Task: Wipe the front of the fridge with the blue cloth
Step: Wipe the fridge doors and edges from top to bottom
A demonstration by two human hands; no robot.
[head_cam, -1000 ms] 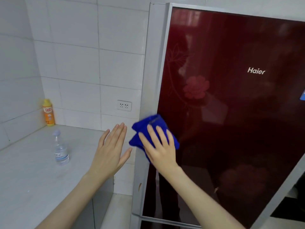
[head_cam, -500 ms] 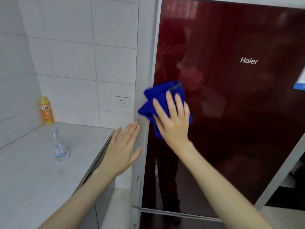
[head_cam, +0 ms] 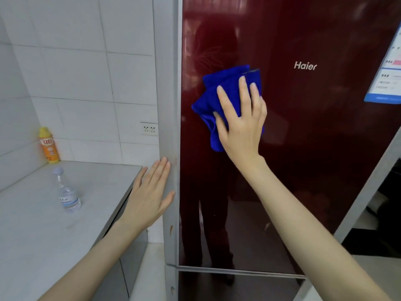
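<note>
Orange bottle (head_cam: 49,146), clear bottle (head_cam: 67,193) upright; cloth (head_cam: 225,83) on fridge (head_cam: 314,159).

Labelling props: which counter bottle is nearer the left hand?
The clear water bottle, out on the counter; the orange bottle stands back in the corner, farther from the left hand.

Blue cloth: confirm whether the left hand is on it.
No, the right hand presses the blue cloth on the fridge door; the left hand is bare.
</note>
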